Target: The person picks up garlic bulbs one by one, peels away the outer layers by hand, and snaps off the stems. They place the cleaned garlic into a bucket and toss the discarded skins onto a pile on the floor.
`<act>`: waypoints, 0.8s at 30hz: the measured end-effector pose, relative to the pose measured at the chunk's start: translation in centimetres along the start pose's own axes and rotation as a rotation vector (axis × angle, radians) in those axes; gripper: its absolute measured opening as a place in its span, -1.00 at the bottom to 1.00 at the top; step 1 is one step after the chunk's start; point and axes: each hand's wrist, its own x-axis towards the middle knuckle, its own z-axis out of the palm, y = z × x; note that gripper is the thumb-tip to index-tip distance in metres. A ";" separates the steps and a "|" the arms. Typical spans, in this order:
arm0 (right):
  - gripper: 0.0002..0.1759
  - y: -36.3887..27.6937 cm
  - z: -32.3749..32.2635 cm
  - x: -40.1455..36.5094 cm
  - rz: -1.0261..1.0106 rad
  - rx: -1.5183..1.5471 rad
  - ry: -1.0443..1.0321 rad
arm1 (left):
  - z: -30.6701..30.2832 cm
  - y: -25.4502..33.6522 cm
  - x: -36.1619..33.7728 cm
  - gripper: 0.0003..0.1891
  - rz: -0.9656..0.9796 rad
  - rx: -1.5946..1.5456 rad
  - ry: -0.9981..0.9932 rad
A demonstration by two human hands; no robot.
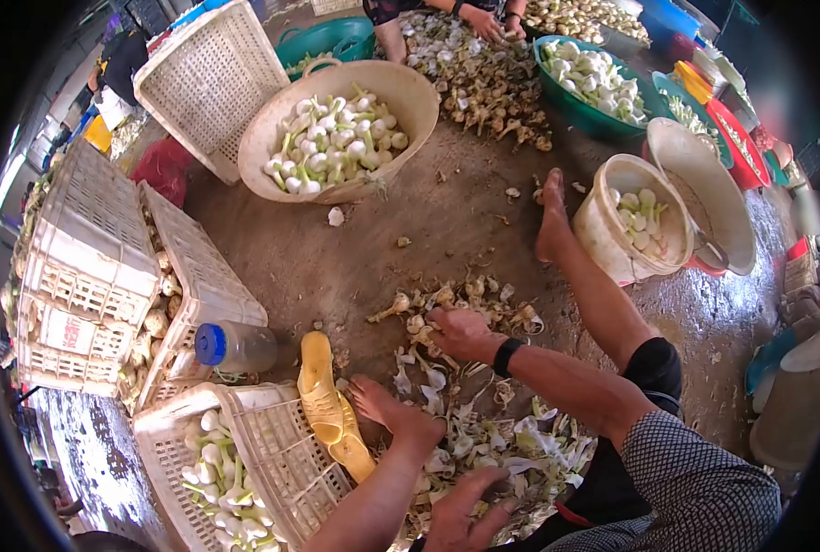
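Note:
My right hand (465,334), with a black band at the wrist, reaches into a small pile of unpeeled garlic bulbs (474,293) on the floor. Its fingers curl down around a garlic bulb (416,325), though the fingertips are partly hidden. Low in the view, my left hand (465,517) is over the peelings, thumb and fingers apart, with nothing visible in it. White and green garlic peelings (511,451) lie heaped between my bare feet. Beside my left foot, a white crate (286,451) on its side holds peeled garlic with green stems (226,488).
Yellow slippers (323,391) and a blue-lidded jar (244,347) stand by the crates (88,267) at left. Ahead is a beige basin (410,101) of peeled garlic. A white bucket (603,221) stands beyond my right foot. Another person's hands (488,23) work at a large garlic heap.

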 end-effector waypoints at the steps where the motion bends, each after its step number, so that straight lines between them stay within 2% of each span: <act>1: -0.72 -0.4 0.7 0.4 -0.049 -0.041 -0.070 | 0.1 -0.8 -0.1 -0.63 -0.015 -0.015 0.007; 2: -0.73 0.6 3.3 0.7 -0.164 -0.035 0.050 | -0.2 0.9 0.2 -0.62 -0.043 0.031 -0.014; 3: -0.73 0.3 4.0 0.7 -0.165 -0.030 0.045 | -0.2 0.9 0.3 -0.62 -0.048 0.031 -0.010; 5: -0.69 -0.5 5.0 0.9 0.012 -0.203 -0.146 | -0.1 0.9 0.3 -0.63 -0.005 0.007 0.000; 11: -0.80 -0.6 4.5 -3.9 0.011 -0.303 -0.218 | 0.0 1.8 -0.1 -0.64 0.023 0.107 0.005; 13: -0.67 0.3 3.6 -6.3 0.011 -0.109 -0.221 | 0.2 0.8 -0.3 -0.65 0.036 0.116 0.005; 15: -0.66 1.6 3.8 -8.3 0.045 -0.086 -0.225 | 0.4 0.7 -0.5 -0.65 0.054 0.124 0.003; 18: -0.66 2.5 4.2 -10.6 0.077 -0.030 -0.176 | 0.3 1.4 -0.2 -0.59 0.048 0.157 -0.110; 20: -0.70 1.7 5.0 -11.6 0.147 -0.004 -0.134 | 0.4 1.2 0.0 -0.61 0.140 0.135 -0.113; 24: -0.70 1.4 7.9 -13.1 0.002 -0.060 -0.248 | 0.5 1.0 -0.1 -0.59 0.202 0.146 -0.074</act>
